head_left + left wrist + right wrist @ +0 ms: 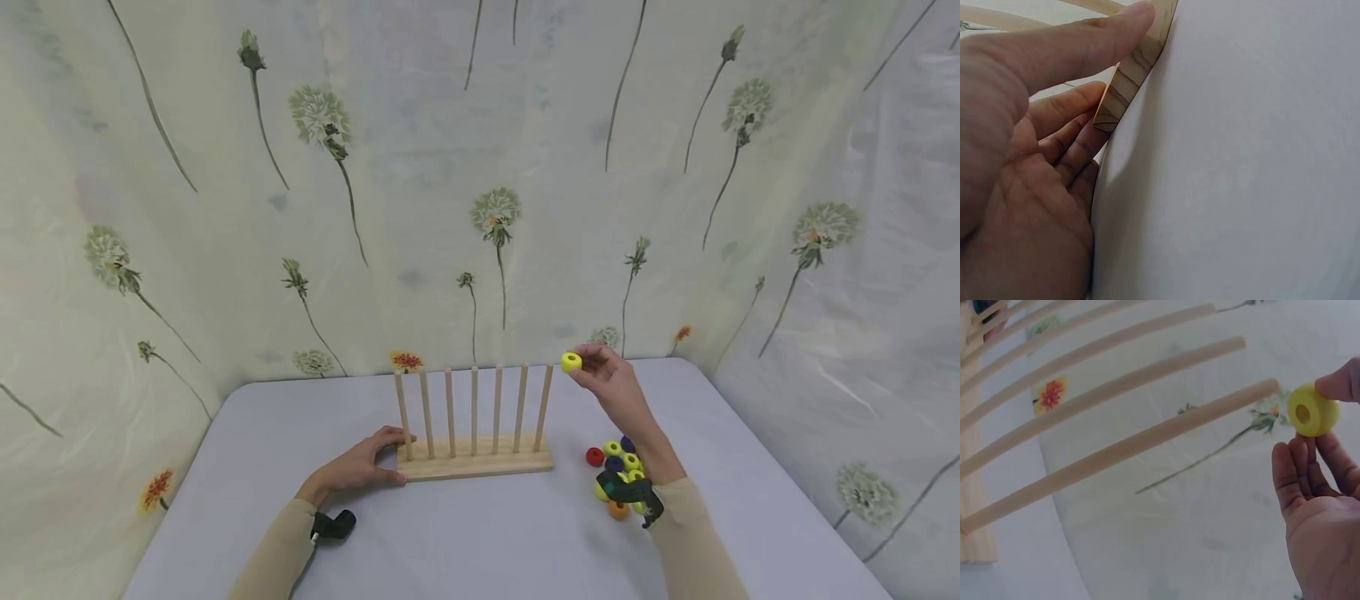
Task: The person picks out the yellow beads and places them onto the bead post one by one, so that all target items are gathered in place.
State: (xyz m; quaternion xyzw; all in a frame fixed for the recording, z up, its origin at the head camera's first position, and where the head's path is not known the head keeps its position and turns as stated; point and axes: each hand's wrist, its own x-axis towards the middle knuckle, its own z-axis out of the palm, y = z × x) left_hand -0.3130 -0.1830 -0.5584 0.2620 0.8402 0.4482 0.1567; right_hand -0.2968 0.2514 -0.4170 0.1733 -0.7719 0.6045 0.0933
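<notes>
Yellow is the bead (571, 362) which the right hand (611, 392) pinches between its thumb and its fingers; it is held in the air, just beside the top of the rightmost peg (543, 408) of a wooden peg rack (474, 412). From the right wrist one sees that the hole (1303, 414) of this bead is turned to the side of the pegs (whether the bead touches the peg tip, I cannot tell). Seven upright pegs stand in one row on a flat, long base (480, 468), which lies on a white worktop (450, 550). At the left end of this base the left hand (363, 462) grips it, with the thumb at the near edge and the index finger at the far one. To the right of the rack, a small group of loose beads (612, 448) is gathered: yellow, dark blue, one red and one orange, some of them partly hidden behind the black wrist device (628, 490). Both arms wear beige sleeves (693, 533). Behind the worktop there is a pale cloth (420, 208), printed with dandelions.
</notes>
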